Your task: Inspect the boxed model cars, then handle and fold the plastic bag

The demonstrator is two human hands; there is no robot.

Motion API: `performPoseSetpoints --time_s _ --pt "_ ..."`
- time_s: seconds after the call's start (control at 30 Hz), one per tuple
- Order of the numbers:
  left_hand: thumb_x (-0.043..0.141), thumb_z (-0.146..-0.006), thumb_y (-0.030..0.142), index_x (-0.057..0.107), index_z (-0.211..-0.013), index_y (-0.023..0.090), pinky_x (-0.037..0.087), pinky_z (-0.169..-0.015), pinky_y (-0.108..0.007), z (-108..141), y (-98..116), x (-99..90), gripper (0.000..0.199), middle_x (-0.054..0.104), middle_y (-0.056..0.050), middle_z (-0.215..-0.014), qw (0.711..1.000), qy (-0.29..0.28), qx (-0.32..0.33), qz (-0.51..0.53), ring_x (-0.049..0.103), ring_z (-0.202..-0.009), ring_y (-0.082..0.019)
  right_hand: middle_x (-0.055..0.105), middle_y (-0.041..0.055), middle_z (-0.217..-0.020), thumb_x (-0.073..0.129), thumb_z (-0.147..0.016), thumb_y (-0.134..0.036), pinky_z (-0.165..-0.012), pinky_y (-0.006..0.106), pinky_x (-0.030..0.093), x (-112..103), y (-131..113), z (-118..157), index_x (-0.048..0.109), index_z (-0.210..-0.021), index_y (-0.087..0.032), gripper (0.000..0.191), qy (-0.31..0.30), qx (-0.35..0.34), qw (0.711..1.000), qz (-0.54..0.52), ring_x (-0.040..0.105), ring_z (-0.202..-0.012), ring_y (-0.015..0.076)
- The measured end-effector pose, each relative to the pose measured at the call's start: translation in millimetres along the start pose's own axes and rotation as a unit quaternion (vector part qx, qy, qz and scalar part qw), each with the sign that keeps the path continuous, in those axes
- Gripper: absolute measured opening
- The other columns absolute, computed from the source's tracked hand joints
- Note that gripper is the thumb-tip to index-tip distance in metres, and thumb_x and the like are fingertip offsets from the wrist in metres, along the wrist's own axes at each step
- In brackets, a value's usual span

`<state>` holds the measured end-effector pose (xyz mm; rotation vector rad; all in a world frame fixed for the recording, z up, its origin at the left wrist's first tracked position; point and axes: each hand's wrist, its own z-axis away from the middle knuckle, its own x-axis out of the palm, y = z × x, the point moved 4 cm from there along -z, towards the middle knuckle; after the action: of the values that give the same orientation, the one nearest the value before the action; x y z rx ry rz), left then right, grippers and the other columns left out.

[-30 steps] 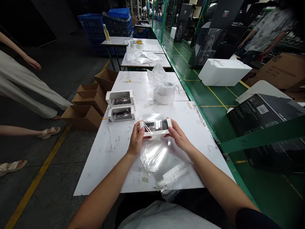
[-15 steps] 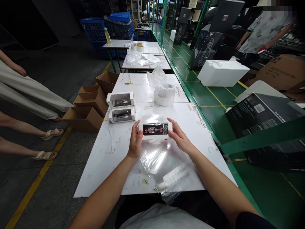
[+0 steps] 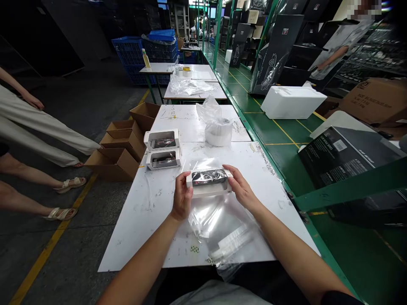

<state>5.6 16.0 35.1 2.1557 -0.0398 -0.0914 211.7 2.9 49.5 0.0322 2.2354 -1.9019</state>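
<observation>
Both my hands hold a white display box [image 3: 209, 183] with a clear window by its short ends, a little above the white table. My left hand [image 3: 182, 197] grips its left end and my right hand [image 3: 241, 190] its right end. Glare on the window partly hides the dark model car inside. A clear plastic bag [image 3: 219, 220] lies flat on the table under my hands. Two matching boxes with model cars, one [image 3: 161, 140] behind the other [image 3: 163, 159], stand to the far left of my hands.
A white roll in clear plastic [image 3: 218, 131] stands farther along the table. Open cardboard boxes [image 3: 116, 165] sit off the left edge, beside a co-worker's pale trouser legs [image 3: 41, 131]. A green rail, white foam box [image 3: 293, 102] and black cartons lie right.
The box has tilted in my hands, and its window now catches glare, hiding the car more. My hands stay on its ends. The view has shifted slightly.
</observation>
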Motion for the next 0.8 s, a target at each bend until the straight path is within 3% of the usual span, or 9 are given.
performPoseSetpoints --time_s 0.1,0.23,0.4,0.6,0.8 --pt "0.043 -0.094 0.034 0.043 -0.130 0.021 0.042 -0.097 -0.033 2 3 -1.1 0.038 0.050 -0.009 -0.120 0.998 0.016 0.054 0.006 0.051 -0.113 -0.019 0.053 0.0074 -0.108 0.041 -0.093 -0.053 -0.082 0.028 0.044 1 1 1 0.044 -0.124 -0.021 0.044 0.027 -0.026 0.999 -0.017 0.052 -0.090 0.0135" --pt "0.043 -0.094 0.038 0.044 -0.131 0.021 0.043 -0.094 -0.033 5 4 -1.5 0.040 0.050 -0.011 -0.119 0.997 0.029 0.066 0.009 0.052 -0.112 -0.020 0.052 0.0085 -0.109 0.041 -0.092 -0.056 -0.081 0.030 0.045 1 1 2 0.043 -0.118 -0.022 0.043 0.030 -0.055 0.998 -0.016 0.054 -0.092 0.0148" --pt "0.043 -0.093 0.043 0.042 -0.129 0.021 0.043 -0.095 -0.036 6 1 -3.5 0.042 0.050 -0.012 -0.119 0.999 0.024 0.046 0.004 0.051 -0.113 -0.022 0.051 0.0106 -0.120 0.041 -0.090 -0.059 -0.091 0.035 0.046 1 -5 0 0.040 -0.119 -0.022 0.046 0.006 -0.054 0.998 -0.010 0.054 -0.107 0.0192" --pt "0.036 -0.097 0.040 0.039 -0.131 0.021 0.040 -0.100 -0.036 5 1 -4.1 0.039 0.047 -0.011 -0.123 1.000 0.021 -0.003 -0.006 0.048 -0.116 -0.021 0.034 0.0099 -0.143 0.050 -0.091 -0.044 -0.107 0.036 0.039 6 -9 3 0.022 -0.143 -0.026 0.061 -0.049 -0.056 0.997 -0.028 0.040 -0.131 0.0195" --pt "0.034 -0.098 0.041 0.044 -0.127 0.022 0.036 -0.104 -0.037 2 0 -2.9 0.037 0.049 -0.009 -0.124 0.997 0.044 -0.060 -0.037 0.047 -0.118 -0.020 0.045 0.0108 -0.133 0.043 -0.094 -0.045 -0.103 0.035 0.042 10 1 0 0.027 -0.141 -0.023 0.054 -0.032 -0.039 0.998 -0.021 0.048 -0.121 0.0176"
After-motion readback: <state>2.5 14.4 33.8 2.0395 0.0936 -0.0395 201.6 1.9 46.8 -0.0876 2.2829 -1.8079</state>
